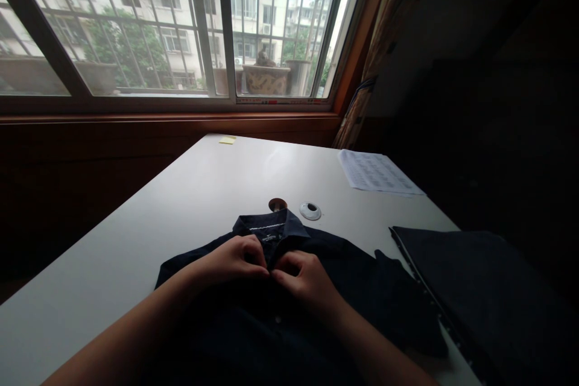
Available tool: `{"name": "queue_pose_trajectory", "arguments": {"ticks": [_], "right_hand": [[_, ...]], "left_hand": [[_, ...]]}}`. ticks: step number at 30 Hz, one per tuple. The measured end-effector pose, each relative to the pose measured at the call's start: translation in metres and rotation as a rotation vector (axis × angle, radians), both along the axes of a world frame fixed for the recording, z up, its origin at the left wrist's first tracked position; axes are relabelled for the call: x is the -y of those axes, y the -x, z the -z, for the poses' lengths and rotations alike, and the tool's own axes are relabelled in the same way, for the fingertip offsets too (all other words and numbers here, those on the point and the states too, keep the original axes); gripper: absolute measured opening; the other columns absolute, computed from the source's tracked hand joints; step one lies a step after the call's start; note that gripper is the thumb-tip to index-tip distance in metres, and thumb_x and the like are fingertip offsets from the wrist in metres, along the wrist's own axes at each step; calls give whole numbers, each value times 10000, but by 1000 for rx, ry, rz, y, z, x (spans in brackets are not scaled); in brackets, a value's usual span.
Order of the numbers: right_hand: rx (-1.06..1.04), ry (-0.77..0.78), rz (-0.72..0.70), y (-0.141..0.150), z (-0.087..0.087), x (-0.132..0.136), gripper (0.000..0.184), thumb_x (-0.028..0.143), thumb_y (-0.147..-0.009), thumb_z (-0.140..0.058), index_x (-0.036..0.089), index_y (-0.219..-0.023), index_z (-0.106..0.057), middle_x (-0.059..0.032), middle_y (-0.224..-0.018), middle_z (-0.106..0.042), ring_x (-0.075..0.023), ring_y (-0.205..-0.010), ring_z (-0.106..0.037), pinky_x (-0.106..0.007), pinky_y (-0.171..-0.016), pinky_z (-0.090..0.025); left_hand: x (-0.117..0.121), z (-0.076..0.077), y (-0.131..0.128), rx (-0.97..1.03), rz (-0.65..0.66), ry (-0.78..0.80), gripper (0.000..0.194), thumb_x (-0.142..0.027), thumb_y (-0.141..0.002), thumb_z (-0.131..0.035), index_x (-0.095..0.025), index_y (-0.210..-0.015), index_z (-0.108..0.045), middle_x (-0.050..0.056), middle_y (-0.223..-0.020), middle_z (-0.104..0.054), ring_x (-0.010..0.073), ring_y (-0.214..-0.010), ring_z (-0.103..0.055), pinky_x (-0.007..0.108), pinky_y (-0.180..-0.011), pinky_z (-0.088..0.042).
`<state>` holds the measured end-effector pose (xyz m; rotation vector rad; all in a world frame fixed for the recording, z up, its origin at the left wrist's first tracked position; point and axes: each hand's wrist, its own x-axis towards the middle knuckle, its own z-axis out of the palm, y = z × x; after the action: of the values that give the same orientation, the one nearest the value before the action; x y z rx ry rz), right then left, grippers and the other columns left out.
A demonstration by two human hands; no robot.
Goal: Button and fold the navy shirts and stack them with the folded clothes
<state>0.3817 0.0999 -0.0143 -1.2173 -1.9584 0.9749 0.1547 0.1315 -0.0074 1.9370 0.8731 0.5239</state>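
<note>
A dark navy shirt [357, 265] lies front side up on the white table [149, 217], its collar toward the window. Just below the collar, my left hand [244, 258] pinches the left edge of the shirt's front opening. Opposite it, my right hand [301, 274] is closed with thumb and fingers on the other edge, the fingertips of both hands nearly meeting. Whether a button sits between the fingers is hidden. Lower on the front, a small pale button [278, 319] shows. The lower part of the shirt is in deep shadow.
Another dark folded garment [479, 277] lies at the right table edge. Beyond the collar are a round cable hole [277, 204] and a loose ring-shaped cover [310, 211]. Printed sheets [380, 172] lie at the back right, a yellow sticky note [227, 140] at the far edge.
</note>
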Motion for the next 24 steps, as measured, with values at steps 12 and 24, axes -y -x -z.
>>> {"name": "queue_pose_trajectory", "arguments": {"ticks": [12,24], "right_hand": [[-170,-289,-46,-7,11,3,279,158,-905,-584,251,-1167,-591,-89,-1303,-527,-95,-643,-554,-294,-647,-532],[31,-368,-137,-8,21,-5,219,120,-966,-507,228,-1051,-679,-58,-1005,-530,-184,-861,-591,-329,-763,-539]], "left_hand": [[-1,1,0,28,9,6,280,-453,-825,-767,-174,-849,-755,29,-889,-602,173,-858,-599,276,-780,-478],[0,0,-1,-8,2,0,246,-420,-825,-772,-178,-865,-772,17,-862,-580,159,-823,-580,258,-744,-466]]}}
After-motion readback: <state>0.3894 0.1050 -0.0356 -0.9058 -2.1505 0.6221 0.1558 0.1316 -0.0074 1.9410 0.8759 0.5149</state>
